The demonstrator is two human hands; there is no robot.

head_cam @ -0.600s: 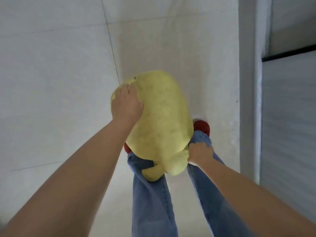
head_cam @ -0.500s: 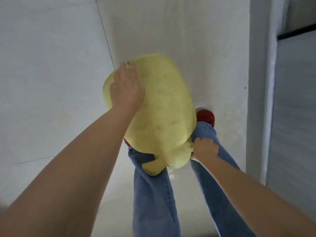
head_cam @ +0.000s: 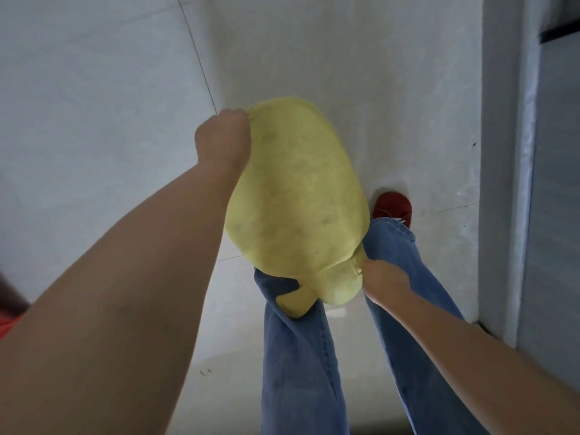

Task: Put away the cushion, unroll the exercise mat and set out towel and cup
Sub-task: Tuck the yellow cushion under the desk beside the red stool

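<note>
Head view: yellow cushion (head_cam: 295, 196) hangs above the knees, left hand (head_cam: 221, 141) bunching its 11 o'clock edge, right hand (head_cam: 381, 282) pinching the 5 o'clock nub; probably soft, light, best gripped by edges.

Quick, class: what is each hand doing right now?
Left hand: closed, grip on the yellow cushion at its far edge.
Right hand: closed, gripping its near end.

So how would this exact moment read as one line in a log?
step: carrying cushion | left hand: grips far edge of yellow cushion | right hand: grips near end | mat, towel, cup: not in view
</note>
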